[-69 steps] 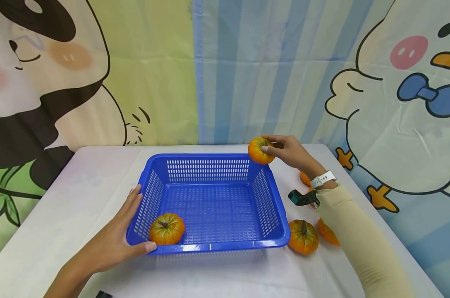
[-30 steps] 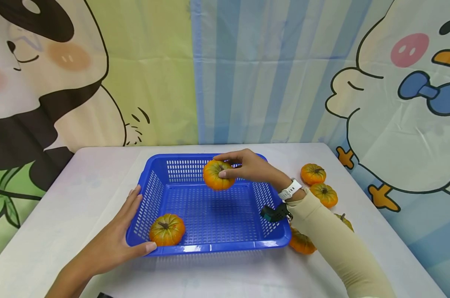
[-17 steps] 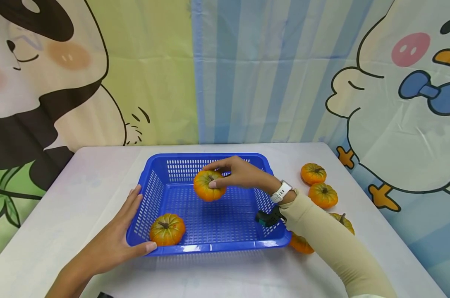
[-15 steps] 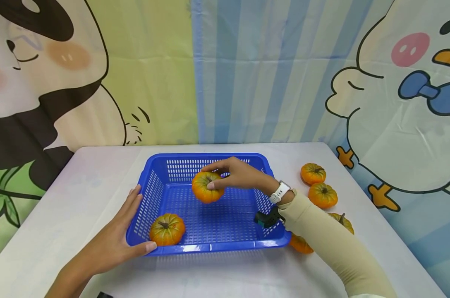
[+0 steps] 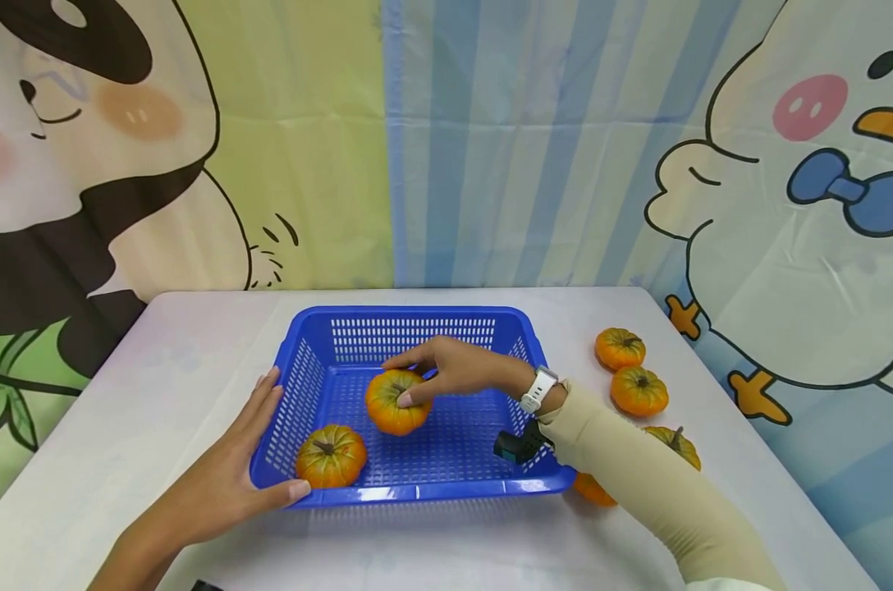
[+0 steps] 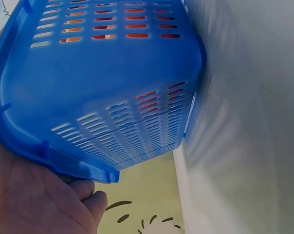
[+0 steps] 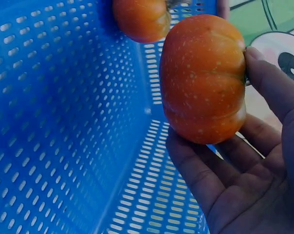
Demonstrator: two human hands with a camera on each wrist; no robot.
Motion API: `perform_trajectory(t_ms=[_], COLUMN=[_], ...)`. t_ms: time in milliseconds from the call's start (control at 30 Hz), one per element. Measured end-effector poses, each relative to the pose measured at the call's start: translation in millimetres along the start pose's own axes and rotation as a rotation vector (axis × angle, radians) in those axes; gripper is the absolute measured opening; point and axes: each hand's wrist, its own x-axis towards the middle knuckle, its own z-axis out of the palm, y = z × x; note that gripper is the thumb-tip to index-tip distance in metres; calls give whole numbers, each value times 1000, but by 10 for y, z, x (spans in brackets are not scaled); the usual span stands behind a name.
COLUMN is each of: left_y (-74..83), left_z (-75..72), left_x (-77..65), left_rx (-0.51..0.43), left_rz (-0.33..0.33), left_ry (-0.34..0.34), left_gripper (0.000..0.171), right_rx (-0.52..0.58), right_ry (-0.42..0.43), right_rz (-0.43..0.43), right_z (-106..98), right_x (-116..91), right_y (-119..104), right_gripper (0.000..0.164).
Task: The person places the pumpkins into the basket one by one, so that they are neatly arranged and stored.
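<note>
A small orange pumpkin is gripped by my right hand, the thumb by its stem and the fingers round its side. It is inside the blue plastic basket, left of the middle; the right wrist view shows the pumpkin held above the perforated floor. A second pumpkin sits in the front left corner. My left hand lies against that corner from outside, its fingers extended along the left side and the thumb on the front rim. In the left wrist view the palm is beside the basket rim.
Right of the basket, more pumpkins lie on the white-covered table: one at the back, one just nearer, and others partly hidden by the right sleeve. A cartoon curtain stands behind.
My right hand has carried the pumpkin from above the basket's back right corner leftward, then down and nearer into the basket. The left hand and the basket have stayed put.
</note>
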Motion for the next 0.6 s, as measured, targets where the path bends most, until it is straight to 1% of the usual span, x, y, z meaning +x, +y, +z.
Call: perform_trajectory(t_ms=[167,400,600], left_y=[-18,-20,-23], left_z=[-2,-2,5], left_x=[-10,-7,-4], left_rx=[-13,-11,-12], left_rz=[28,31,30], left_ry=[12,18,18], left_gripper=[112,111,111], right_rx=[-16,-3,9], right_ry=[-64,-81,-117], right_rz=[-15,18,-2], right_z=[44,73,86], right_x=[16,10,7], right_y=[15,40,91], right_gripper=[50,49,50])
